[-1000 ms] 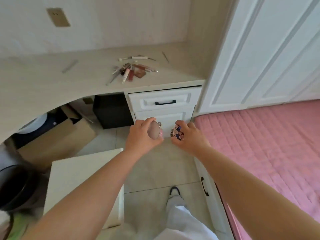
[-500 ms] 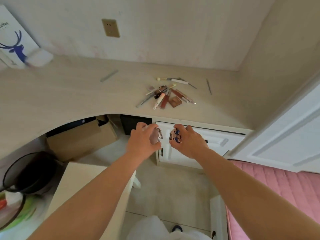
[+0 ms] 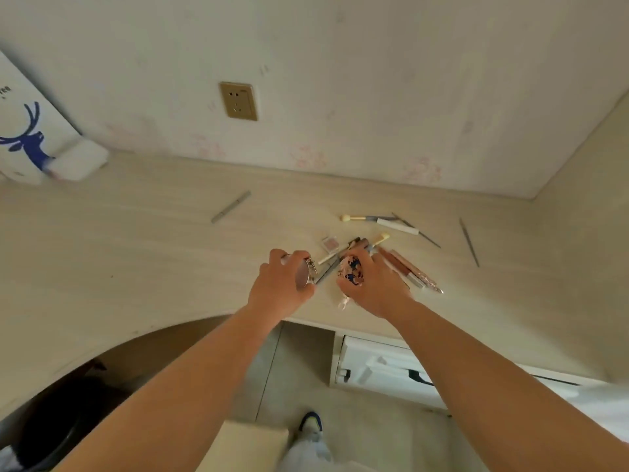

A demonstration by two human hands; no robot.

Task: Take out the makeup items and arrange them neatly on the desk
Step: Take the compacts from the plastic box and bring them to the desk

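On the surface (image 3: 136, 240) a loose heap of makeup items (image 3: 401, 257) already lies out at about 1 o'clock from the hands, not yet neat; the left hand (image 3: 282, 284) grips a round compact (image 3: 304, 274); the right hand (image 3: 371, 287) grips a patterned case (image 3: 350, 270); both, I judge, are still to be set down, and the sorting remains.
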